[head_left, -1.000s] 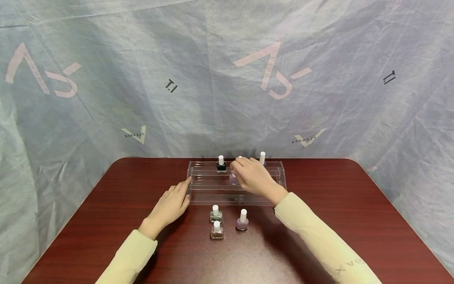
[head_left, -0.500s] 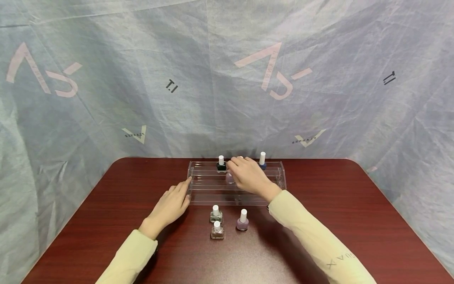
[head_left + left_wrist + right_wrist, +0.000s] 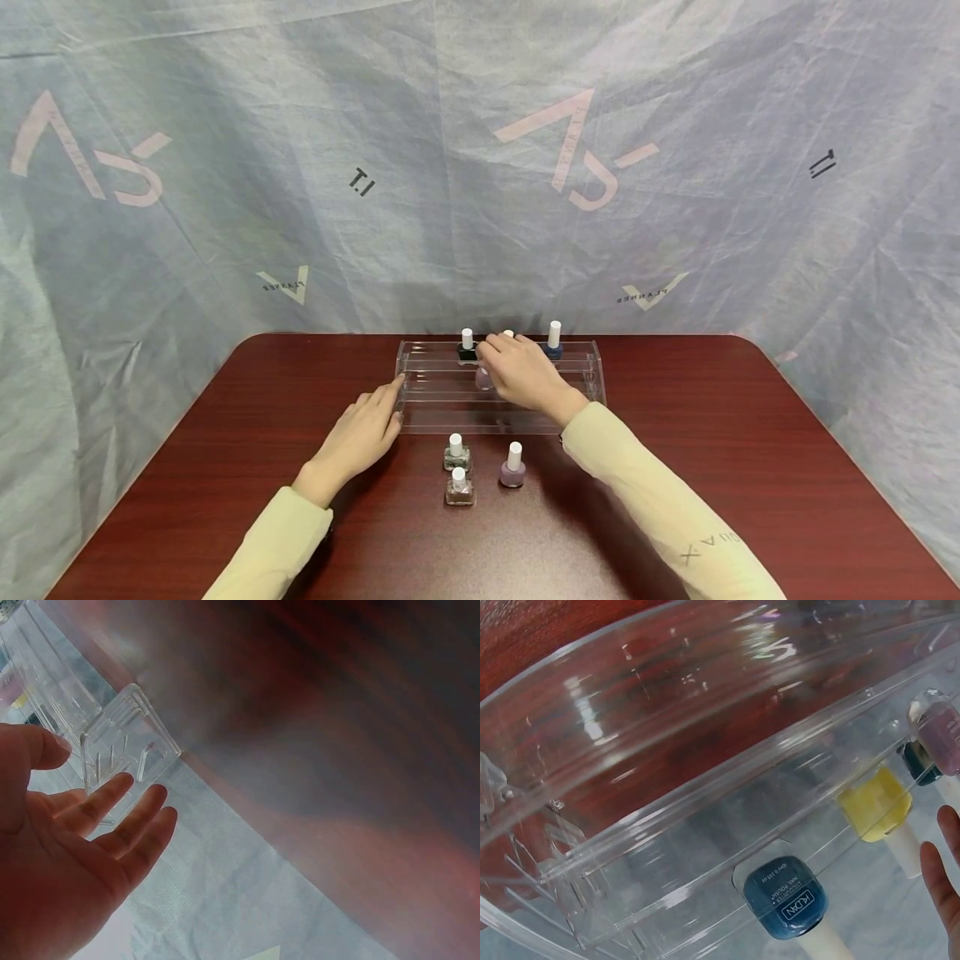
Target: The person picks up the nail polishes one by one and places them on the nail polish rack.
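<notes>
A clear tiered display rack (image 3: 442,417) stands on the table. My left hand (image 3: 356,437) touches its left end with relaxed, spread fingers; in the left wrist view the fingertips (image 3: 154,796) lie beside the clear end panel (image 3: 124,742). My right hand (image 3: 525,371) pinches a light purple nail polish bottle (image 3: 483,380) from above, at the rack's middle tier; its cap is hidden by the fingers. On the top tier stand a black nail polish (image 3: 468,352), a yellow one (image 3: 877,804) mostly behind my right hand, and a blue one (image 3: 553,350).
In front of the rack stand a silvery glitter nail polish (image 3: 457,457), a brownish glitter one (image 3: 460,492) and a mauve one (image 3: 513,473), all upright on the red-brown table (image 3: 675,433). A printed grey cloth (image 3: 450,208) hangs behind the table.
My right hand has shifted slightly left along the rack with the light purple nail polish, uncovering more of the blue bottle. The left hand has stayed in place.
</notes>
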A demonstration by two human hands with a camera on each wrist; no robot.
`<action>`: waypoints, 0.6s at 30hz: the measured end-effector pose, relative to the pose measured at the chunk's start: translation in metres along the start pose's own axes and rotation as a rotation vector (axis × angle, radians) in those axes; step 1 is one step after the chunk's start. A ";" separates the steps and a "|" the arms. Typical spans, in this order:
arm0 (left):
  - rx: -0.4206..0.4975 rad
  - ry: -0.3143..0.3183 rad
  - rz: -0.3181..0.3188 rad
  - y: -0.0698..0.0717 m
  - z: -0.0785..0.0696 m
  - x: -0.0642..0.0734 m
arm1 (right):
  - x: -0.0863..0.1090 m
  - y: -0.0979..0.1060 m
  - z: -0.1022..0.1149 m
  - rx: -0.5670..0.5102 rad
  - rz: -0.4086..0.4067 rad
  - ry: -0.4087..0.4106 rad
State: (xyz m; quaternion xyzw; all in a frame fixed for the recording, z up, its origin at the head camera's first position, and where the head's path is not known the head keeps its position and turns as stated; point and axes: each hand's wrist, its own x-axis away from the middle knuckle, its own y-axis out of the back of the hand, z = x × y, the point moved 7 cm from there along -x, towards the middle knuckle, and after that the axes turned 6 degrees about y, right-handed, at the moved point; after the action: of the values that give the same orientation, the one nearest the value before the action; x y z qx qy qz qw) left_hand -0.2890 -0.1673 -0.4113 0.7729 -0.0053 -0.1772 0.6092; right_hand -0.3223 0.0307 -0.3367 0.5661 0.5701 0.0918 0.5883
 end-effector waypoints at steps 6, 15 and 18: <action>0.002 -0.001 -0.003 0.001 0.000 0.001 | 0.000 -0.002 0.000 -0.006 -0.004 -0.005; 0.009 -0.002 -0.003 0.001 -0.001 0.001 | 0.002 -0.009 0.001 -0.013 -0.010 -0.012; 0.007 0.000 -0.003 0.001 -0.001 0.001 | 0.002 -0.009 0.001 -0.014 -0.008 -0.016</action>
State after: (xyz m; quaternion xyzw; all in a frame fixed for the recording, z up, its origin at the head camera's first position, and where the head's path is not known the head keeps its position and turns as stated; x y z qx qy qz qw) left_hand -0.2878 -0.1668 -0.4100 0.7752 -0.0047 -0.1780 0.6061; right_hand -0.3258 0.0279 -0.3451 0.5604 0.5669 0.0888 0.5972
